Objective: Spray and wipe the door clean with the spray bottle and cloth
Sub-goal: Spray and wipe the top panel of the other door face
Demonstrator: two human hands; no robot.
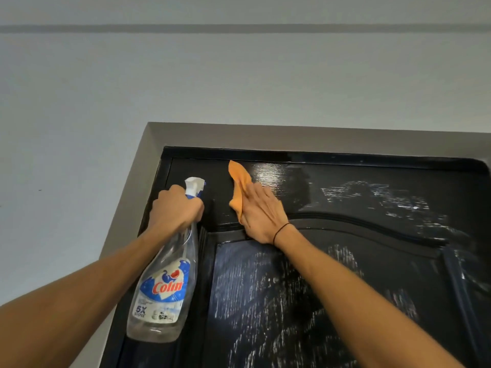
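Observation:
A glossy black panelled door fills the lower right, streaked with white spray droplets across its top rail and arched panel. My left hand grips the neck of a clear spray bottle with a blue and white label, its nozzle aimed at the door's top left corner. My right hand lies flat with straight fingers on an orange cloth, pressing it against the top rail near the upper edge. Part of the cloth is hidden under the palm.
A grey door frame borders the door on the left and top. Pale wall lies to the left and above, with a dark horizontal band near the ceiling.

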